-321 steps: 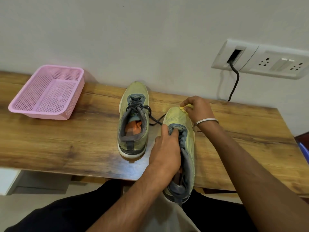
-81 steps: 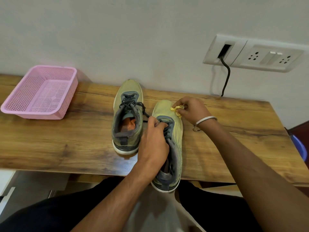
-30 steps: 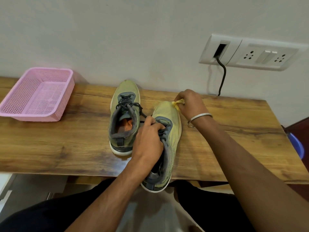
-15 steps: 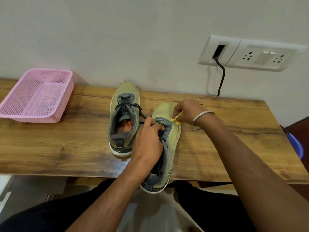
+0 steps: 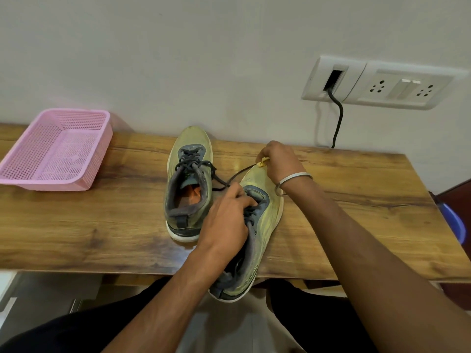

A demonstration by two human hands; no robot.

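Left hand [image 5: 229, 215] curled over near shoe [image 5: 267, 215], fingers gripping eyelet area, forearm coming up from lower left. Right hand [image 5: 280, 161] past toe, wrist bent, fingertips pinching yellow lace tip [image 5: 262, 163]; bangle [image 5: 293, 178] on wrist. Dark lace [image 5: 242, 171] taut between hands. Near shoe on tabletop [image 5: 102, 225], heel overhanging front edge. Second shoe [image 5: 188, 179] just left, laced. Pink basket [image 5: 56, 149] far left. Socket panel [image 5: 382, 82], cable [image 5: 337, 118] on wall.

Wooden table [image 5: 76, 238]: pink basket [image 5: 54, 183], green shoe [image 5: 193, 146], second shoe [image 5: 269, 217] overhanging edge.
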